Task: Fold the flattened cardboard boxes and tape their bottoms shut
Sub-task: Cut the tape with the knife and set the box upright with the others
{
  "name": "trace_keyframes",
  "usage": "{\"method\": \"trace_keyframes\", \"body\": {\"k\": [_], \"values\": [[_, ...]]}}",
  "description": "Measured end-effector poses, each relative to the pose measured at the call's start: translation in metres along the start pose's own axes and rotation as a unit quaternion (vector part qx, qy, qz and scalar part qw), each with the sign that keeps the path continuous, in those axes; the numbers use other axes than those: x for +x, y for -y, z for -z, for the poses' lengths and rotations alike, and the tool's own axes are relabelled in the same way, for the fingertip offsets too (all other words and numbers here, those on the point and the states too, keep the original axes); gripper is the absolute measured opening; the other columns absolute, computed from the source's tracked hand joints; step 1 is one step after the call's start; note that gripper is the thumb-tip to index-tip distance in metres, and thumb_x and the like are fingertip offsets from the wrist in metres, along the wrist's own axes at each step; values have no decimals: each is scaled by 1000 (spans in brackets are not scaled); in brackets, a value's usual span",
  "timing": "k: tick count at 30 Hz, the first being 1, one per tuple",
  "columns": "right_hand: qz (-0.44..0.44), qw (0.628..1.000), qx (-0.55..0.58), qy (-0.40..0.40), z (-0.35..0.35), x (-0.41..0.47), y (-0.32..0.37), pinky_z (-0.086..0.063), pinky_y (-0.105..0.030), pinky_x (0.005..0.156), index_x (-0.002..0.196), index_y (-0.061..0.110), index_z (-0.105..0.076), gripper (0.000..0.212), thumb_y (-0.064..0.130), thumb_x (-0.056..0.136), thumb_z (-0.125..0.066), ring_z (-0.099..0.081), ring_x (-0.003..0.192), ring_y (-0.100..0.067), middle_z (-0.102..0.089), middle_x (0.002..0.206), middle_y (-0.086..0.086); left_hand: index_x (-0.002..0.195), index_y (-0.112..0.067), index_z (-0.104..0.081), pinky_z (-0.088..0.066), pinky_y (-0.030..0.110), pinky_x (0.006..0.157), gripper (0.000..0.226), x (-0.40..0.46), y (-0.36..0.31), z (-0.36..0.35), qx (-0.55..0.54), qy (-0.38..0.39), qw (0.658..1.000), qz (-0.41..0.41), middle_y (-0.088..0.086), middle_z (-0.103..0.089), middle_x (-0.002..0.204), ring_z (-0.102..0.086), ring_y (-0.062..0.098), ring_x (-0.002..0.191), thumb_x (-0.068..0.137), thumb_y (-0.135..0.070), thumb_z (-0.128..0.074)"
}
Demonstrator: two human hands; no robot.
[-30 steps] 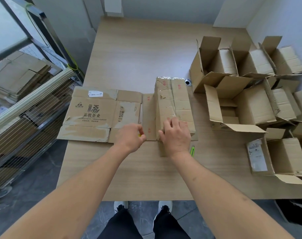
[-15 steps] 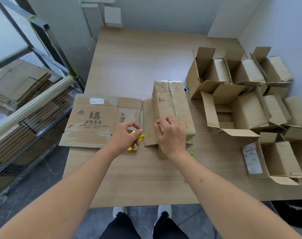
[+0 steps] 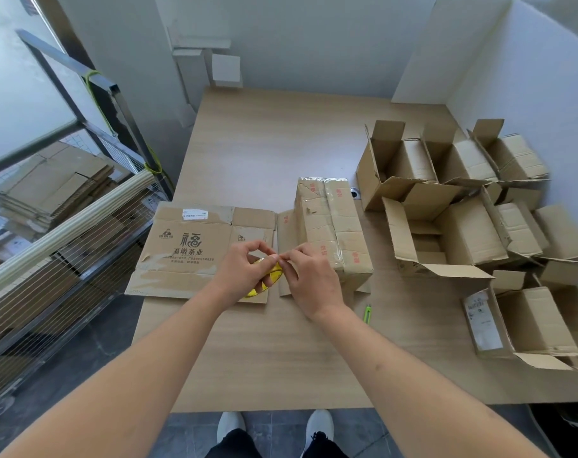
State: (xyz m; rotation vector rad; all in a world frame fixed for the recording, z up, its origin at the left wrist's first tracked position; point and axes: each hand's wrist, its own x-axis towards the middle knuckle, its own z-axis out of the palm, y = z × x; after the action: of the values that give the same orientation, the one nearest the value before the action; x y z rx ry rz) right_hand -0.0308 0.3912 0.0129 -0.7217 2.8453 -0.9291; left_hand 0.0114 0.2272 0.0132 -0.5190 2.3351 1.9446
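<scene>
Taping step: left hand (image 3: 244, 272) gripped tape roll (image 3: 270, 280), right hand (image 3: 309, 279) pinched its end. Next, presumably: pull strip over folded box (image 3: 332, 226).

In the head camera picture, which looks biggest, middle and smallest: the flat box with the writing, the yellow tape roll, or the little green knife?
1. Flat box with the writing, the largest.
2. Yellow tape roll, partly hidden by the hands.
3. Green knife, the smallest.

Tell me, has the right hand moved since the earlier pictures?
Yes. The right hand has left the top of the folded box and gone left, meeting the left hand at the yellow tape roll.
</scene>
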Motion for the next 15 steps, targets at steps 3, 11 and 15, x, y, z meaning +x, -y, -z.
{"method": "trace_keyframes", "body": {"k": [3,11,15], "values": [[-4,1000,-25,-2,3,-2,4,-47,-36,65,102,15,-70,25,33,105,-53,-59,88,-24,-61,103,1,98,-11,-69,-45,26,47,15,-2,2,0,11,3,1000,-5,15,-71,64,-54,21,46,97,-25,-74],[-58,995,62,62,7,-5,3,-48,-43,73,82,22,-53,17,23,98,-54,-55,88,-24,-59,92,2,129,-29,-70,-56,29,62,35,-4,16,-3,33,34,996,-77,16,-71,70,-64,18,60,97,-13,-73],[-44,994,-3,100,12,-5,-3,-43,-37,73,91,22,-53,15,31,102,-50,-57,93,-26,-57,101,-1,108,-25,-78,-56,22,73,22,-6,21,-10,86,54,991,-91,-1,-77,81,-69,9,70,100,-8,-68]]}}
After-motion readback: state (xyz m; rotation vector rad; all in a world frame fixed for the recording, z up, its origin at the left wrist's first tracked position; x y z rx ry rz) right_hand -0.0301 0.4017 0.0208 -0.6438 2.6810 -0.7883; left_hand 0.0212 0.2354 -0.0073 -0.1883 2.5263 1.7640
